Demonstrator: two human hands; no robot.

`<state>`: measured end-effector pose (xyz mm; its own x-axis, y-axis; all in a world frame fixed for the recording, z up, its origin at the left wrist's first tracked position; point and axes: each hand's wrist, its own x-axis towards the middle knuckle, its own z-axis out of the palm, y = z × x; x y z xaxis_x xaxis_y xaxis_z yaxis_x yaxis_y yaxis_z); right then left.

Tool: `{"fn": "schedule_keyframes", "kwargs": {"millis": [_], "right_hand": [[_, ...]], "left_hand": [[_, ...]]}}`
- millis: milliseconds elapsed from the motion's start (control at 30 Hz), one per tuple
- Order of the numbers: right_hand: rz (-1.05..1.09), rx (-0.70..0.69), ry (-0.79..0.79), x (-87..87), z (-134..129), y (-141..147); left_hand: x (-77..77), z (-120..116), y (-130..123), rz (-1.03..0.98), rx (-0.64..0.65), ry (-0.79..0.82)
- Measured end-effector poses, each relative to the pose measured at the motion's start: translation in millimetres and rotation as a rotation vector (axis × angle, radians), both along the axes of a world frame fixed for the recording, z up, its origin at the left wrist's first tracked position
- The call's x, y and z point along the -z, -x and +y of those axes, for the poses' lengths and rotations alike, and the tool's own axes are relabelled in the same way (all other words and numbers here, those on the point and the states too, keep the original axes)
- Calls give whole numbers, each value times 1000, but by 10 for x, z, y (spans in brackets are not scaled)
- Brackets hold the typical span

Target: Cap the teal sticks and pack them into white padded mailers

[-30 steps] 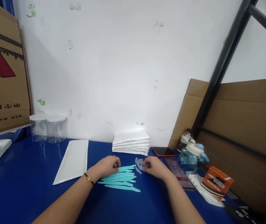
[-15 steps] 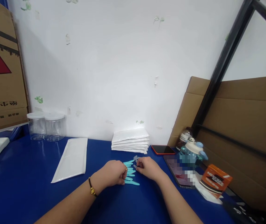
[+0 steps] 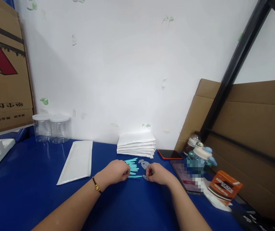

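Note:
Several slim teal sticks (image 3: pixel 133 167) lie side by side on the blue table, at the middle. Against their left ends rests my left hand (image 3: pixel 118 171), fingers curled closed; whatever it grips is hidden behind the knuckles. A small group of translucent grey pieces (image 3: pixel 144 164) lies just right of the sticks. My right hand (image 3: pixel 158 173) is closed in a pinch beside them, a small grey piece (image 3: pixel 144 176) showing at its fingertips. What exactly the grey pieces are is too small to tell.
White padded mailers (image 3: pixel 136 146) are stacked by the wall, and one mailer (image 3: pixel 77 163) lies at left. Two clear jars (image 3: pixel 59 130) stand behind it. To the right are two phones (image 3: pixel 170 154), a teal bottle (image 3: pixel 198 158) and an orange box (image 3: pixel 225 187).
The teal sticks sit closer together and more evenly. My right hand has shifted right, away from the sticks, and more grey pieces show. The view has turned slightly.

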<state>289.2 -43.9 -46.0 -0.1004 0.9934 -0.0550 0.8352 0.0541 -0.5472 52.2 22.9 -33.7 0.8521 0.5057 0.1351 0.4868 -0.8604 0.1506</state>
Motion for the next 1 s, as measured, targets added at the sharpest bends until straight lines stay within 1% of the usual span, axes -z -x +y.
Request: {"fn": "schedule_keyframes", "kwargs": {"millis": [167, 333, 367, 500, 567, 633, 700, 800, 867, 933, 1000], "right_hand": [[89, -37, 8, 34, 12, -15], [28, -17, -63, 18, 6, -24], [27, -13, -75, 6, 0, -24], [77, -28, -62, -23, -19, -28], [82, -25, -57, -25, -19, -33], [87, -11, -43, -26, -16, -40], [109, -1, -7, -33, -15, -46], [130, -32, 36, -55, -21, -44], [125, -61, 36, -69, -27, -36], [116, -79, 32, -76, -30, -23], [114, -93, 27, -75, -28, -12]], "left_hand": [[-9, 11, 19, -2, 4, 75], [-111, -81, 5, -69, -14, 88], [-142, -108, 7, -85, -20, 117], [-237, -174, 38, -127, -19, 345], [-244, -166, 54, -144, -17, 388], [-214, -134, 57, -148, -23, 393], [-148, -89, 41, -149, -38, 392], [-20, -28, -12, -150, -120, 360], [46, -15, -52, -141, -177, 337], [74, -29, -85, -120, -226, 317], [70, -56, -105, -95, -273, 303]]}}
